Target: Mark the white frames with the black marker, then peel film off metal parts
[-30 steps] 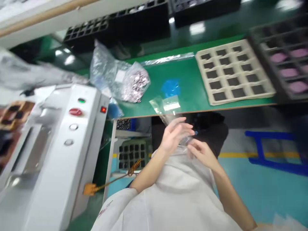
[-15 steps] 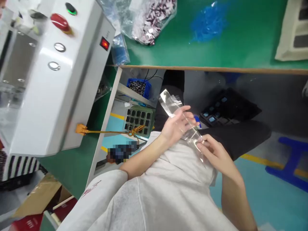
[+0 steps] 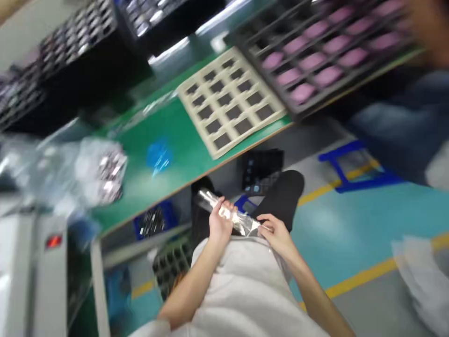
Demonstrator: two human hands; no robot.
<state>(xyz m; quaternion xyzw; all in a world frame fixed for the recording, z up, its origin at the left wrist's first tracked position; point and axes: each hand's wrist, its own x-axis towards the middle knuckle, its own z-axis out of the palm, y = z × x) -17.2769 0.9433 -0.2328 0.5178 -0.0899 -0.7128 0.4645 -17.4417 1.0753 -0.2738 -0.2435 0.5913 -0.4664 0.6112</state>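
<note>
Across my lap lies a narrow strip of clear, shiny plastic (image 3: 244,224), which looks like a film sleeve or bag. My left hand (image 3: 220,222) has its fingers curled round the strip near the middle. The strip's far end sticks out past that hand, up and to the left. At the lower right end, my right hand (image 3: 277,235) pinches the plastic between thumb and fingers. Motion blur hides whether anything is inside the strip.
On the green bench (image 3: 182,159) are a beige tray (image 3: 224,112) with dark pieces, a dark tray (image 3: 280,100) with pink pieces, blue plastic bits (image 3: 159,155) and a bag of small parts (image 3: 111,171). A blue stool (image 3: 335,171) and a person's leg (image 3: 389,126) are at right.
The view has swung to the right, bringing the trays and another person into sight. My left hand's fingers, spread before, now curl round the plastic strip. My right hand still pinches its end.
</note>
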